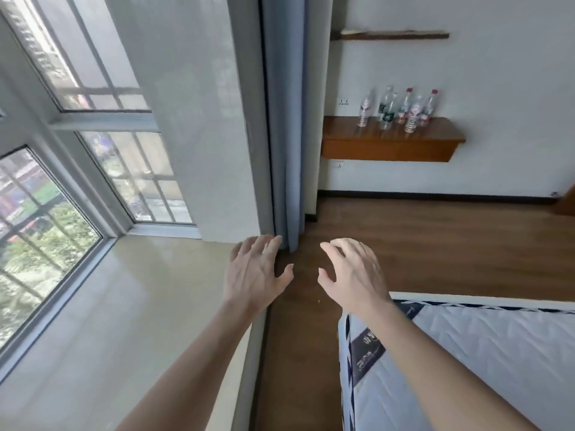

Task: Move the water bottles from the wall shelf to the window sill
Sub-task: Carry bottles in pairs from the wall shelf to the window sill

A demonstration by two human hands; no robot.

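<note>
Nothing is being gripped: the left hand (255, 272), over the edge of the sill (124, 290), and the right hand (351, 272), beside the mattress (497, 353), are being held open with fingers spread. The bottles (401, 108) are standing clustered on the shelf (392, 147), well apart from both hands. Risk is being posed by that crowding: neighbours may be toppled or rolled off when one is being lifted out carelessly.
</note>
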